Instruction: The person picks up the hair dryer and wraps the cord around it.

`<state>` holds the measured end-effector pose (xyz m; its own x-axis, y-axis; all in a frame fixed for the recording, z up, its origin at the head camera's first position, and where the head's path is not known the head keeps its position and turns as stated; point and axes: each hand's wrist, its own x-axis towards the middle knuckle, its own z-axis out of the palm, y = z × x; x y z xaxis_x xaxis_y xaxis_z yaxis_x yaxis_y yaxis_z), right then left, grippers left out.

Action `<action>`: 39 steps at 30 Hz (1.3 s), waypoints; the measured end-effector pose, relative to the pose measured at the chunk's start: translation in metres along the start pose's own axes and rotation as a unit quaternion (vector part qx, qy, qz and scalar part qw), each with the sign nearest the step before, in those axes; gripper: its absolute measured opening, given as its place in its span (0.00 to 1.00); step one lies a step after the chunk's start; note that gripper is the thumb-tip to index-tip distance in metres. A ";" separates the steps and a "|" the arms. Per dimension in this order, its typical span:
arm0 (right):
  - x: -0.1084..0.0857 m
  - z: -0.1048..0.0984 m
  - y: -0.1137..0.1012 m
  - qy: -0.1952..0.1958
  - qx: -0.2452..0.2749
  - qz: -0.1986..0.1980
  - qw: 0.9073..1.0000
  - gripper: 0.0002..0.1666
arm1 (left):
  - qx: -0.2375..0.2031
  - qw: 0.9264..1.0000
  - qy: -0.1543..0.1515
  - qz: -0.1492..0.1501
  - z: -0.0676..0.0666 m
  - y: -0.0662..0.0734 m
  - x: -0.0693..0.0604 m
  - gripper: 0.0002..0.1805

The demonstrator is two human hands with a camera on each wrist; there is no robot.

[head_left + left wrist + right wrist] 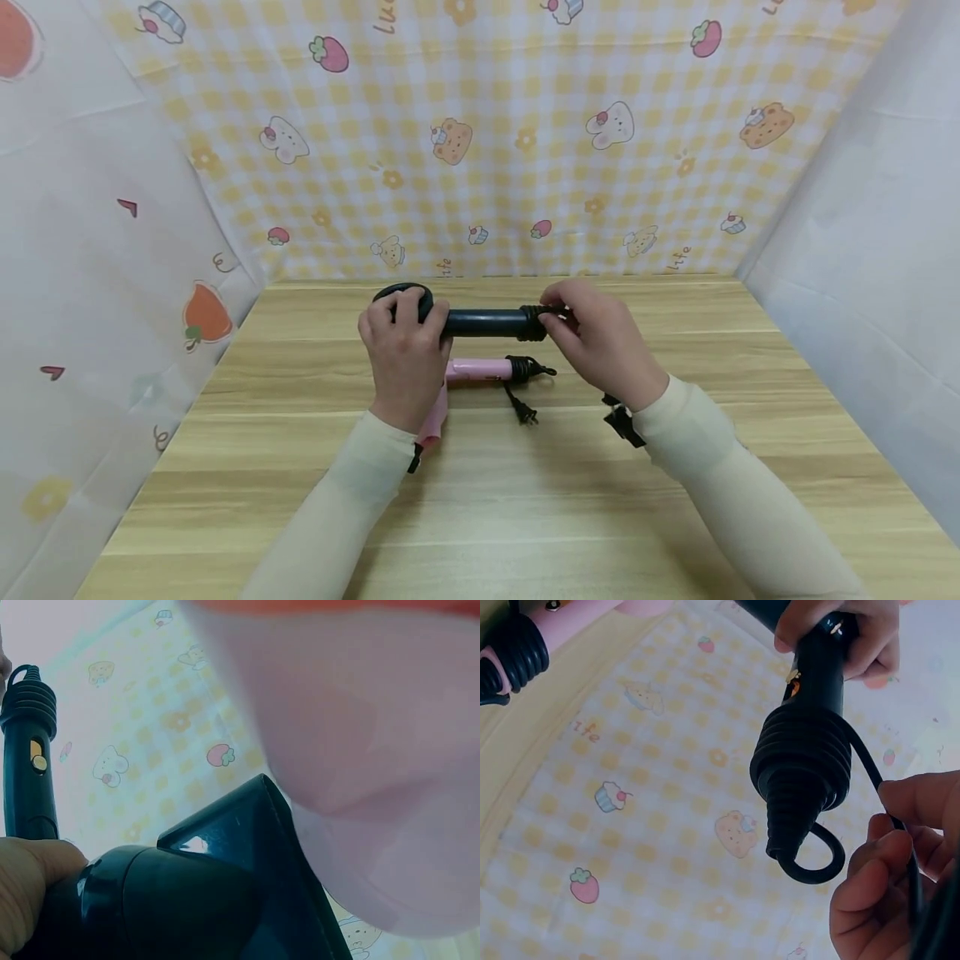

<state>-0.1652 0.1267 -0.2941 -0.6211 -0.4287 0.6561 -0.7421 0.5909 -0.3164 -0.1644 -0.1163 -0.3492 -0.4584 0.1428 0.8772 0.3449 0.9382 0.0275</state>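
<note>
A dark blue hair dryer (483,323) is held up above the table, its handle pointing right in the head view. My left hand (405,354) grips it around the body near the head; the wide nozzle (232,877) shows in the left wrist view. Black cord (802,754) is coiled around the end of the handle. My right hand (600,342) pinches the loose run of that cord between thumb and fingers, clearly seen in the right wrist view. Below lies a pink hair dryer (480,369), partly hidden by my left hand and forearm.
The pink dryer's cord (519,369) is wound on its handle, and its plug (522,412) lies on the wooden table (525,517). A black piece (622,423) shows under my right wrist; its kind is unclear. Patterned cloth (495,167) stands behind the table.
</note>
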 end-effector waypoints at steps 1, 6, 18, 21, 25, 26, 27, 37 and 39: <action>0.001 0.000 0.001 -0.002 0.002 0.007 1.000 0.07 | 0.000 1.000 -0.001 0.001 0.000 0.000 0.000 0.12; 0.004 -0.002 0.003 -0.010 0.003 0.037 0.999 0.07 | -0.001 1.000 -0.007 0.008 -0.001 0.000 -0.001 0.12; 0.012 -0.007 0.017 -0.067 0.053 0.079 0.993 0.02 | -0.027 0.998 -0.059 0.008 -0.008 0.000 0.000 0.13; 0.012 -0.008 0.020 -0.080 0.067 0.095 0.990 0.02 | -0.042 0.996 -0.077 -0.005 -0.012 0.002 0.003 0.14; 0.012 -0.008 0.021 -0.090 0.079 0.097 0.988 0.02 | -0.068 0.991 -0.114 -0.030 -0.014 0.003 0.003 0.16; 0.013 -0.007 0.021 -0.095 0.082 0.094 0.988 0.02 | -0.072 0.990 -0.117 -0.030 -0.015 0.003 0.003 0.16; 0.014 -0.006 0.021 -0.099 0.082 0.092 0.987 0.02 | -0.075 0.989 -0.122 -0.028 -0.015 0.003 0.003 0.16; 0.015 -0.012 0.025 -0.109 0.090 0.095 0.985 0.02 | -0.081 0.987 -0.140 0.013 -0.019 0.004 0.019 0.16; 0.017 -0.013 0.027 -0.115 0.096 0.094 0.984 0.02 | -0.087 0.986 -0.141 0.010 -0.020 0.003 0.021 0.16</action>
<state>-0.1928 0.1441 -0.2829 -0.7766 -0.4803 0.4078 -0.6285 0.5448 -0.5551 -0.1569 -0.1170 -0.3213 -0.6516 0.2656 0.7106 0.4797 0.8699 0.1148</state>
